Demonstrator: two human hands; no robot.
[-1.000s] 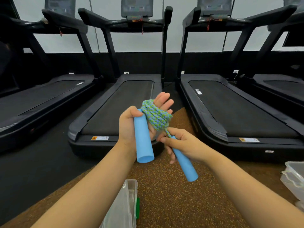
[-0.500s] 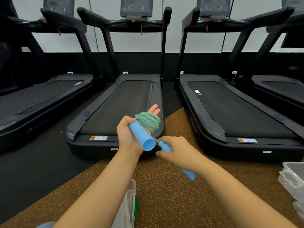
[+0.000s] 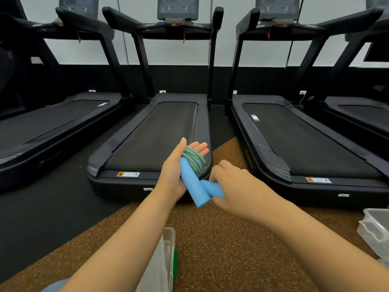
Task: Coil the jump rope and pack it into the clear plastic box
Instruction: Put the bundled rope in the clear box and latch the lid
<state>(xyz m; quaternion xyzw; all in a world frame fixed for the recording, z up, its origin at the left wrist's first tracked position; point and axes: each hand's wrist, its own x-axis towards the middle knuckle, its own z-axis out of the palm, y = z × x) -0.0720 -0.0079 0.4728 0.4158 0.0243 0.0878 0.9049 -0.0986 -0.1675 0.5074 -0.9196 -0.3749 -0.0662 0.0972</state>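
The green-and-blue braided jump rope (image 3: pixel 194 160) is wound in a coil around my left hand (image 3: pixel 174 171), whose fingers are stretched out. One light blue foam handle (image 3: pixel 192 185) lies across that palm, pointing down and right. My right hand (image 3: pixel 230 186) is closed around the second blue handle (image 3: pixel 212 189), pressing it against the first one. The clear plastic box (image 3: pixel 166 262) with a green latch stands on the floor just below my left forearm, partly hidden by it.
Several black treadmills (image 3: pixel 155 133) stand in a row ahead, their decks reaching toward me. Brown speckled rubber flooring (image 3: pixel 221 249) lies under my arms, black flooring to the left. More clear plastic containers (image 3: pixel 376 230) sit at the right edge.
My right hand swung the second handle from below the coil up against the first handle. My left hand turned, its palm now facing right with the fingers straighter.
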